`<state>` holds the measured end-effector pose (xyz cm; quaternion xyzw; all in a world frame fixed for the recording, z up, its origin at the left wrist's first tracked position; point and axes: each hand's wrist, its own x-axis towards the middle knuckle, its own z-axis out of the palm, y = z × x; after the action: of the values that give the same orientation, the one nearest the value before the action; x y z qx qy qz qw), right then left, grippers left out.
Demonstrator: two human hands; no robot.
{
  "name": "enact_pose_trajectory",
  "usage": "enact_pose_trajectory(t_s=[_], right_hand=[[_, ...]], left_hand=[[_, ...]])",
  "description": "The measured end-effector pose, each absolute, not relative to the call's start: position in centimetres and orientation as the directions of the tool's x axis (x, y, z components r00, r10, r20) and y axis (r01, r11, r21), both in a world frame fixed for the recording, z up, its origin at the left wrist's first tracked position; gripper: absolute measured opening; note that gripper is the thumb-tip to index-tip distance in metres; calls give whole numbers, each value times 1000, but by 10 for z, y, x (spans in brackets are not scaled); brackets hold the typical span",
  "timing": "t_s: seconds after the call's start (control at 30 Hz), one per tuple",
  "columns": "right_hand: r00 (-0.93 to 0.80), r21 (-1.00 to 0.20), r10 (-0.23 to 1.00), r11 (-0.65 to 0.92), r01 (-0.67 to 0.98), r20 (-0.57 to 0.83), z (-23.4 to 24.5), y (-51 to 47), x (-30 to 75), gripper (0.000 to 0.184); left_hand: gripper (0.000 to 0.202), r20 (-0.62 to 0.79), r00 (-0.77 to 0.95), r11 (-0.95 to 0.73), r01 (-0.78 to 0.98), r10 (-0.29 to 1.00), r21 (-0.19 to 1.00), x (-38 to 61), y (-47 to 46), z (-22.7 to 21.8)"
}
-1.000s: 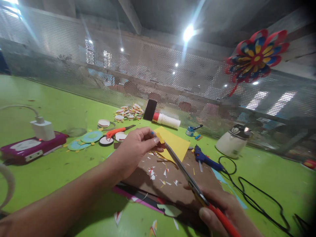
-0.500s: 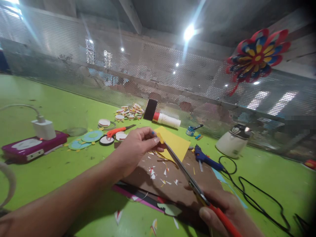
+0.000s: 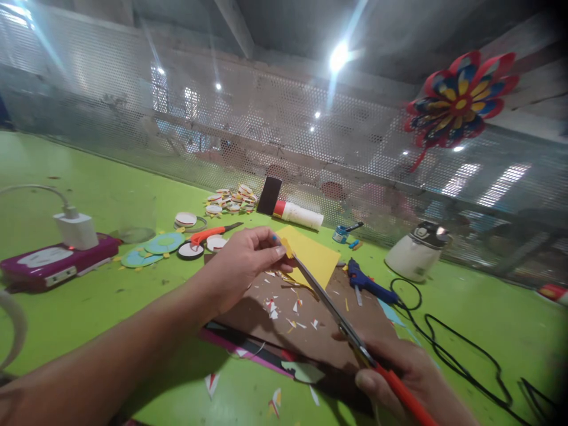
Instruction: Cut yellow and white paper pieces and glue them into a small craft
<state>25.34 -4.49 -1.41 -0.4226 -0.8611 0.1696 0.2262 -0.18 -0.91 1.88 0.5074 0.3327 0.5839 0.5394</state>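
My left hand (image 3: 242,266) pinches the near corner of a yellow paper sheet (image 3: 313,257) and holds it above a brown board (image 3: 310,331). My right hand (image 3: 402,381) at the lower right grips red-handled scissors (image 3: 341,325). Their long blades reach up to the yellow sheet's edge, right beside my left fingertips. Small paper scraps (image 3: 288,310) lie scattered on the board under the sheet.
On the green table (image 3: 89,307): a purple power strip with a white charger (image 3: 57,257), paper discs (image 3: 155,245), a second pair of orange scissors (image 3: 210,232), a glue bottle (image 3: 299,215), a blue glue gun (image 3: 366,284), black cable (image 3: 461,361), a white pot (image 3: 415,254). A paper flower (image 3: 459,100) hangs on the mesh screen.
Both hands, the yellow sheet and the scissors stay almost where they were; the view has only shifted slightly.
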Motion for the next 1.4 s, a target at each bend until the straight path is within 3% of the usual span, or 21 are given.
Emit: enact_pose_trajectory(t_s=[0.23,0.5,0.73,0.97,1.13,1.4], right_hand=[[-581,-547,788,584,600,204,-4,-47,252,36],[-601,-523,775,601,605,196,-5,-46,255,37],[-489,-564,845,517,644,216,-9,-41,260,40],[-327,-557,882,469,685,340,-27,-38,255,52],[-359,-646,853,522,558,379,-26,-39,250,57],[-152,-742,933,353,570,327,-6,-47,247,32]], left_hand=[[6,227,103,-189,-293,968,937,-1,-9,18],[8,204,37,-178,-354,978,918,-5,-7,20],[10,224,74,-189,-324,972,927,-4,-6,18],[12,242,100,-203,-298,965,933,-3,-9,19],[13,243,198,-184,-279,950,943,0,-9,15],[14,167,445,-137,-100,880,986,7,-15,12]])
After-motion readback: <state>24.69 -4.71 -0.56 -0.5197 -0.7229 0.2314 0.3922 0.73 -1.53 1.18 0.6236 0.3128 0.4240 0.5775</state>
